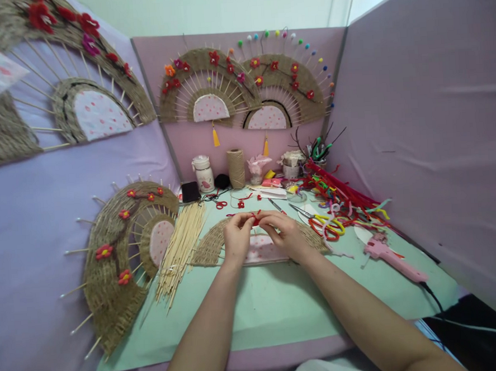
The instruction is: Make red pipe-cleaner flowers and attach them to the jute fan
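Both my hands are raised over the middle of the table with their fingertips pinched close together. Between them is a small piece of red pipe cleaner (256, 218), bent into a shape too small to make out fully. My left hand (238, 239) grips it from the left, and my right hand (285, 234) pinches it from the right. Under the hands lies a twine-woven fan (209, 245) with a pink-spotted half-round centre, partly hidden by my wrists. A red pipe-cleaner flower (241, 204) rests just beyond the fan.
Bamboo sticks (180, 251) lie left, beside a decorated fan (109, 255). To the right are orange and yellow scissors (328, 225), a corded pink glue gun (395, 260) and heaped pipe cleaners (344, 191). Behind stand a twine spool (236, 169) and a white bottle (203, 174).
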`<state>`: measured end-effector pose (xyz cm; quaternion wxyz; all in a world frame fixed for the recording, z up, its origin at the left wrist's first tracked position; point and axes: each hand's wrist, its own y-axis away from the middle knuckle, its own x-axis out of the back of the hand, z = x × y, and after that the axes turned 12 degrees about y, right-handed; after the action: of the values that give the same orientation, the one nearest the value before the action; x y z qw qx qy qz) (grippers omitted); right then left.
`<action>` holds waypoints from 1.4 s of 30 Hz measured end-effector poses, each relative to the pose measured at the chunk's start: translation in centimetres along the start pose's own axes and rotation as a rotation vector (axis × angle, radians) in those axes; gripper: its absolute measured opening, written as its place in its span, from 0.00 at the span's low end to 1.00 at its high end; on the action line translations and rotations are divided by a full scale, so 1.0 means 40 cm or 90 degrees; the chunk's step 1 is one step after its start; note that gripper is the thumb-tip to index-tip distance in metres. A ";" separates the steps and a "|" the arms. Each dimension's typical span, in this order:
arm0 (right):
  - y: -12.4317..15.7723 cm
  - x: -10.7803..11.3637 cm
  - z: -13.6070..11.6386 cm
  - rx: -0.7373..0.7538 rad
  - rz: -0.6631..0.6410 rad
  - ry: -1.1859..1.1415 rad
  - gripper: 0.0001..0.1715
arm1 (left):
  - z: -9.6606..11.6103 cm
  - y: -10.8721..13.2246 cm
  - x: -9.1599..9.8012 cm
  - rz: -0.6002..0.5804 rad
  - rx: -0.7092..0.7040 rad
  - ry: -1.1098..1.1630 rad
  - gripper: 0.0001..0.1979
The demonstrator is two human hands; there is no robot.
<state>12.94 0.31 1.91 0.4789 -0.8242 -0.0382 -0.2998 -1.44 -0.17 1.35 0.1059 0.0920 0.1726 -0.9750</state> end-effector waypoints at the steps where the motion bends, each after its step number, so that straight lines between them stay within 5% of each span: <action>1: 0.000 0.001 -0.003 0.001 0.001 0.000 0.08 | 0.000 -0.001 0.001 0.002 0.004 0.009 0.07; 13: -0.002 -0.010 -0.008 -0.076 0.029 -0.086 0.06 | 0.008 -0.002 -0.001 0.007 0.078 0.164 0.13; 24: -0.006 -0.001 -0.005 -0.031 -0.025 -0.068 0.06 | 0.006 0.004 -0.003 -0.017 -0.039 -0.014 0.07; 42: -0.004 -0.009 -0.017 -0.038 0.007 -0.116 0.05 | 0.024 0.000 -0.005 0.054 0.046 0.202 0.15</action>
<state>12.29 -0.07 2.07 0.4506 -0.8620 -0.0679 -0.2219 -1.40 -0.48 2.28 0.1152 0.2559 0.1477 -0.9484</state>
